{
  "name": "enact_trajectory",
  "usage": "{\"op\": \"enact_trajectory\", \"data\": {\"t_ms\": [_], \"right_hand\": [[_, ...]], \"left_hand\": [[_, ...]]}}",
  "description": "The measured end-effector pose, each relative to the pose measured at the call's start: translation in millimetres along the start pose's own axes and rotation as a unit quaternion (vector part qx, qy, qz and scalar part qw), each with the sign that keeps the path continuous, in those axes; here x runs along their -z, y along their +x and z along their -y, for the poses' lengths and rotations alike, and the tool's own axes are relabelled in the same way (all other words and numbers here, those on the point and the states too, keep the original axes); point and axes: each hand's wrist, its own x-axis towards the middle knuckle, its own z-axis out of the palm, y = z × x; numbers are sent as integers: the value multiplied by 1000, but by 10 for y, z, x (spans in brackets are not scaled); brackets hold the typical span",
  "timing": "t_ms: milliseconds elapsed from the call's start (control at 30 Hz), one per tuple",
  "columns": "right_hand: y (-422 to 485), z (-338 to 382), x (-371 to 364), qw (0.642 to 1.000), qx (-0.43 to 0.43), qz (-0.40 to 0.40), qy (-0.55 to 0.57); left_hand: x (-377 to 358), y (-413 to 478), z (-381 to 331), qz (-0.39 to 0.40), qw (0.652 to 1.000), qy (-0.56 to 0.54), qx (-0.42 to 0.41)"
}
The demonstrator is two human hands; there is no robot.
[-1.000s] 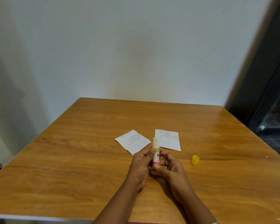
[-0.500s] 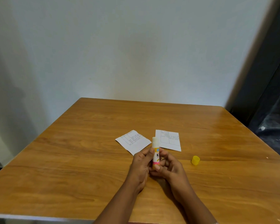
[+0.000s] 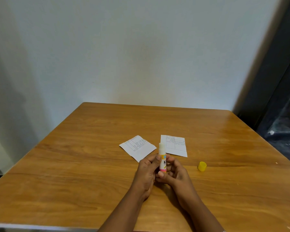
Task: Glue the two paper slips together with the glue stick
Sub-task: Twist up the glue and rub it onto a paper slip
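Observation:
An uncapped glue stick (image 3: 162, 156) stands upright between my hands, its white glue tip showing at the top. My left hand (image 3: 146, 171) grips the tube's body with thumb and fingers. My right hand (image 3: 173, 174) pinches the tube's pink base. Two printed white paper slips lie flat just beyond: the left slip (image 3: 137, 147) is turned at an angle, the right slip (image 3: 174, 145) lies nearly square. They sit apart, with the glue stick in front of the gap.
The yellow cap (image 3: 202, 166) lies on the wooden table (image 3: 74, 164) to the right of my hands. A white wall stands behind the table's far edge, and a dark area lies off the table's right side.
The white glue tip stands slightly higher out of the tube than a second ago. Both hands stay in the same place.

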Motion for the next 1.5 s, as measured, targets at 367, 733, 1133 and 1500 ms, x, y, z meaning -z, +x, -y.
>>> {"op": "enact_trajectory", "data": {"t_ms": [367,733,1133,1500], "right_hand": [[-12,0,-10,1000,-6,-4,18],[-18,33,11,999,4,-37,-4],[4,28,36,999,14,-24,42],[280,232,1,994,20,-95,42]], "left_hand": [[11,30,53,-6,999,41,-35],[406,516,-149,-156,795,574,-118],[411,198,29,-30,683,720,-115],[412,-55,49,-50,711,674,-194]]}}
